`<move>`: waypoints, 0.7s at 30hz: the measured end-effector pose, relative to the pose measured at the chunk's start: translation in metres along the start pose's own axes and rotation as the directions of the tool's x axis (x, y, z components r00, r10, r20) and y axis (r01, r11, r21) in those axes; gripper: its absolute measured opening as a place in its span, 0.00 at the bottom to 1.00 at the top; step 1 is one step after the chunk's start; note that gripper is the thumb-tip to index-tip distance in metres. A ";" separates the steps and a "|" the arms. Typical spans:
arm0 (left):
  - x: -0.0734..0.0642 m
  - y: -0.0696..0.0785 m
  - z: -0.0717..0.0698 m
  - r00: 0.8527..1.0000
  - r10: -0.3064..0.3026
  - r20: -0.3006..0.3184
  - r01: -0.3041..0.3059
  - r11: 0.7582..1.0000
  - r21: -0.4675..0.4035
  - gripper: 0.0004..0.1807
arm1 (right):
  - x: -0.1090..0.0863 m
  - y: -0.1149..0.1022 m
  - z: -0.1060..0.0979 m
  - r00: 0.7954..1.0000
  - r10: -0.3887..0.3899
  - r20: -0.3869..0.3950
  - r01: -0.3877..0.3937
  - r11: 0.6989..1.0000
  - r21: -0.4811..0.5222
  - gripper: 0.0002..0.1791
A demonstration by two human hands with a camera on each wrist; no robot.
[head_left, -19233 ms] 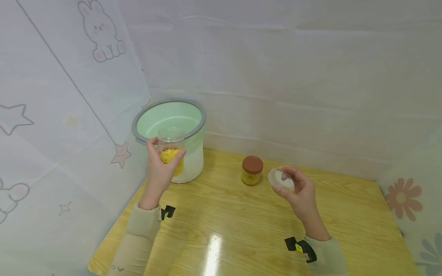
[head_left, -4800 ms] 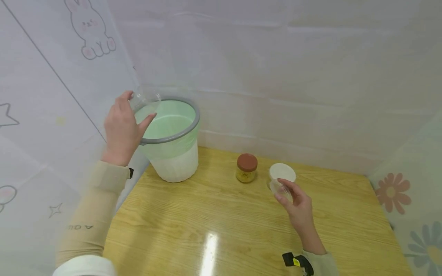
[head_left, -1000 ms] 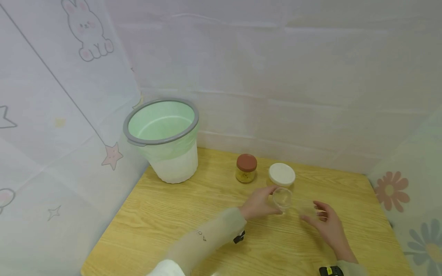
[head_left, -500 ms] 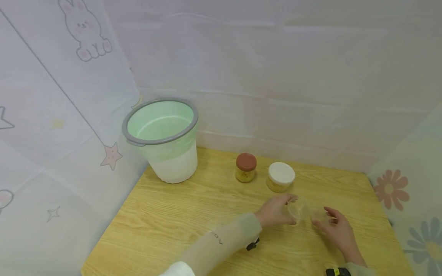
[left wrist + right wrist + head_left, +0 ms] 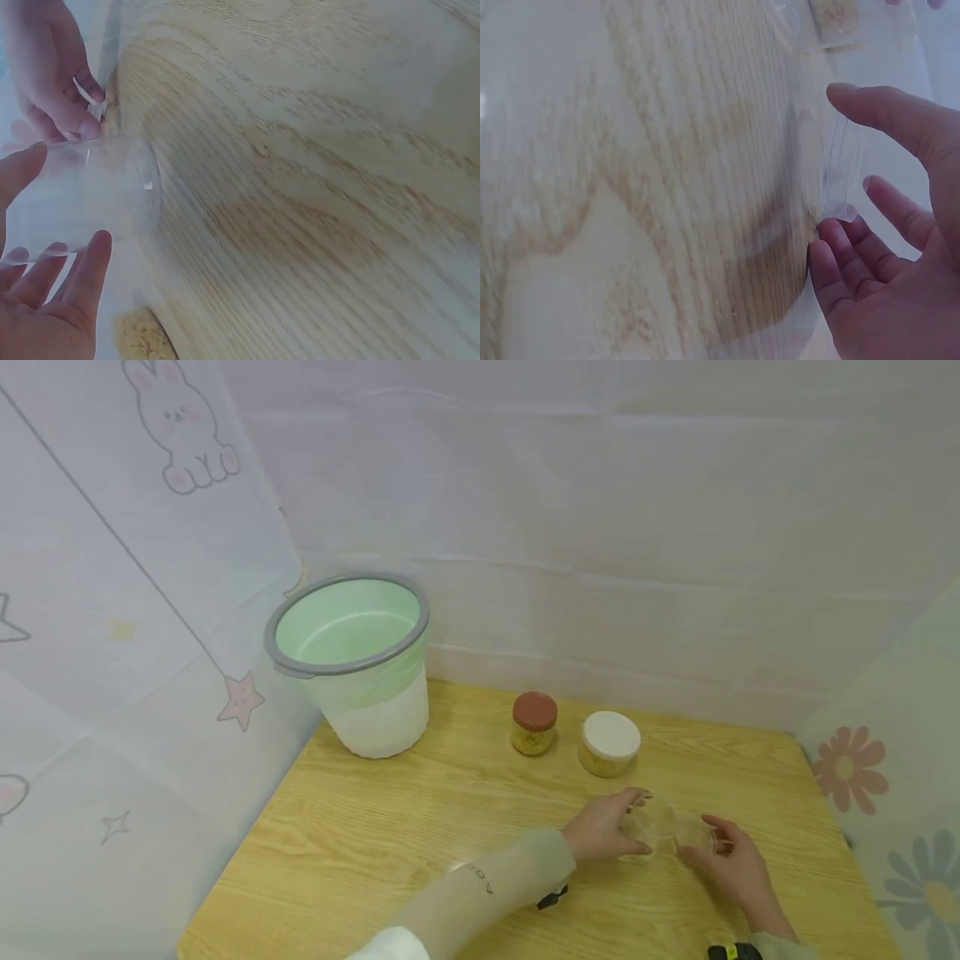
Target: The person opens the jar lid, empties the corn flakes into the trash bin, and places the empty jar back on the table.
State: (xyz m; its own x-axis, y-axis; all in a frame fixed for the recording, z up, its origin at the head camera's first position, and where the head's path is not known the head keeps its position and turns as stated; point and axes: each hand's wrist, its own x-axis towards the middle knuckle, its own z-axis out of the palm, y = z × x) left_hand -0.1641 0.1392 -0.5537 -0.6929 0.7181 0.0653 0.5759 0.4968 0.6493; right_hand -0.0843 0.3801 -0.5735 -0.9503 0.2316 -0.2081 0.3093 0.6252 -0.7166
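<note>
My left hand [image 5: 603, 827] grips a clear plastic cup [image 5: 654, 818] low over the right side of the table. In the left wrist view the fingers and thumb wrap the sides of the cup [image 5: 112, 195], which looks empty and lies tilted. Close to the cup's right side, my right hand [image 5: 738, 864] pinches a clear lid [image 5: 693, 832]. The right wrist view shows the thin lid [image 5: 838, 172] between thumb and fingers. Whether lid and cup touch, I cannot tell.
A green and white bucket [image 5: 386, 714] with a grey rim stands at the table's back left. Behind my hands are a jar with a red-brown lid [image 5: 534, 712] and a tub with a white lid [image 5: 611, 735], both with yellowish contents. Cloth walls enclose the wooden table [image 5: 360, 843].
The cup held yellow pieces at first, then was tipped over the bucket and now looks empty. My left hand has brought it rightward to the lid; both hands have come nearer me.
</note>
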 end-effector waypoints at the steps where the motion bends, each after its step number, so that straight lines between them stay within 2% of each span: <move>1: 0.000 0.001 0.001 1.000 0.004 -0.005 -0.004 1.000 0.011 0.43 | 0.000 0.000 0.000 1.000 0.002 0.000 -0.002 1.000 -0.001 0.52; 10: 0.000 0.005 0.006 1.000 0.008 -0.028 -0.006 0.997 0.079 0.44 | -0.001 0.005 0.003 0.999 -0.031 -0.035 0.030 0.999 -0.024 0.46; 14: 0.001 0.004 0.005 1.000 0.019 -0.021 -0.016 0.995 0.096 0.44 | -0.001 0.008 0.006 0.999 -0.021 -0.044 0.021 1.000 -0.016 0.47; 21: 0.002 0.005 0.009 1.000 -0.011 -0.009 0.012 0.995 0.096 0.44 | -0.001 0.013 0.010 0.998 -0.002 -0.058 0.002 1.000 -0.003 0.49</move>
State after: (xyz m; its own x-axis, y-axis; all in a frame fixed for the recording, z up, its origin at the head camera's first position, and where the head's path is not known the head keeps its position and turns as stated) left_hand -0.1584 0.1475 -0.5567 -0.7029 0.7083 0.0651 0.6068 0.5494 0.5743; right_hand -0.0794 0.3799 -0.5891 -0.9472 0.2734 -0.1675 0.3076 0.6280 -0.7149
